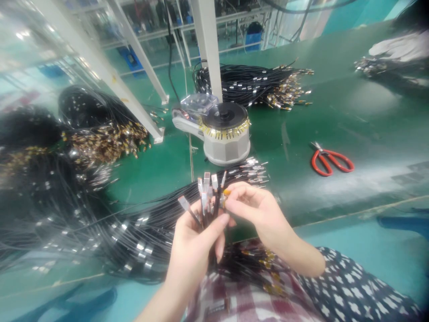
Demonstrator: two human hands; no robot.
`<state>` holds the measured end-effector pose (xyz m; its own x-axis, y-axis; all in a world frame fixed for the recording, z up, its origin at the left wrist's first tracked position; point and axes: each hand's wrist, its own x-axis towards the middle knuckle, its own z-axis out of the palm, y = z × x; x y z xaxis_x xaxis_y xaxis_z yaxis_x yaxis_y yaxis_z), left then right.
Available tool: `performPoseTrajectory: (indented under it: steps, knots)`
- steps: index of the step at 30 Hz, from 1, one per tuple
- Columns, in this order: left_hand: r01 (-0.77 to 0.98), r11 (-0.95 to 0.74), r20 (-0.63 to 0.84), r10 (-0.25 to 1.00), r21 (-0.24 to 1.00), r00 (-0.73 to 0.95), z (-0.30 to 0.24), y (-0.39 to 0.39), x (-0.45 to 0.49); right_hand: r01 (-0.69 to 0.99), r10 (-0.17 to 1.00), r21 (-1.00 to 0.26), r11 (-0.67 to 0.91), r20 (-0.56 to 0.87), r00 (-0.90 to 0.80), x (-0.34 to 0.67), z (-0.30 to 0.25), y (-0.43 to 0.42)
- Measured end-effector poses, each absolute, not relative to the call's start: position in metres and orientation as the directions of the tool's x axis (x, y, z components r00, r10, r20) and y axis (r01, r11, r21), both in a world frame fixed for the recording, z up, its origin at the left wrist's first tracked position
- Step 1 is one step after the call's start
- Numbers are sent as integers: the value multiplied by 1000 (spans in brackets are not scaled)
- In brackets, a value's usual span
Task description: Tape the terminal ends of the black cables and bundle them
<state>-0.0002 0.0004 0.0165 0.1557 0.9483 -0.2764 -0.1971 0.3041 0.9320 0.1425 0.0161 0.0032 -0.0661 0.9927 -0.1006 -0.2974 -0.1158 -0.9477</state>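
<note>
Black cables (217, 199) with flat silver end pieces stand upright in a small bunch, and my left hand (197, 237) is wrapped round them. My right hand (256, 208) pinches one cable end at the bunch's right side; a small orange-yellow piece (227, 192) shows at its fingertips. Just beyond my hands lies a long bundle of black cables (157, 197), its silver ends (253, 170) pointing right. More cables with yellowish ends (264, 264) lie close to my body, under my wrists.
A round grey tape dispenser (226, 143) stands beyond my hands. Red-handled scissors (330, 162) lie to the right on the green table (284, 192). Cable heaps (103, 143) fill the left; another bundle (254, 82) lies behind. White posts (209, 49) rise from the table. A person's gloved hand (400, 47) is far right.
</note>
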Motion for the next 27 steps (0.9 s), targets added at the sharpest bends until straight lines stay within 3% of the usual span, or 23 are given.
performPoseTrajectory:
  steps: [13, 27]
  knots:
    - [-185, 301, -275, 949, 936, 156, 17, 2, 1, -225, 999, -973, -40, -35, -27, 143, 4, 12]
    - [-195, 290, -263, 952, 937, 154, 15, -1, -1, -244, 997, -967, -78, -71, -39, 143, 1, 15]
